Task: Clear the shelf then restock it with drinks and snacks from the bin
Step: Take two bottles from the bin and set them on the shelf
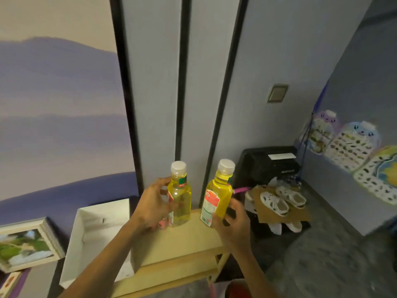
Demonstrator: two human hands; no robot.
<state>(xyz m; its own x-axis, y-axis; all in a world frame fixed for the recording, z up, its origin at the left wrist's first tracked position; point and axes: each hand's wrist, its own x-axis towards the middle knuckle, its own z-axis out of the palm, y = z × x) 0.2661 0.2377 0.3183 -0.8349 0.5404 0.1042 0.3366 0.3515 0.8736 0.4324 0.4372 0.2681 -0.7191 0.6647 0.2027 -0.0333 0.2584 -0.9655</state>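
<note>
Two yellow drink bottles with white caps are at the top of a light wooden shelf (189, 239). The left bottle (180, 196) stands upright on the shelf top, and my left hand (153, 206) is wrapped around its left side. The right bottle (218, 196) is tilted a little, its base at or just above the shelf's right edge, and my right hand (231, 222) grips its lower part. A lower shelf board shows beneath the top.
A white open box (94, 231) stands left of the shelf, with a framed picture (25, 244) further left. To the right are a black case (268, 164), white clogs on cardboard (281, 201) and grey carpet. A wall with dark strips is directly behind.
</note>
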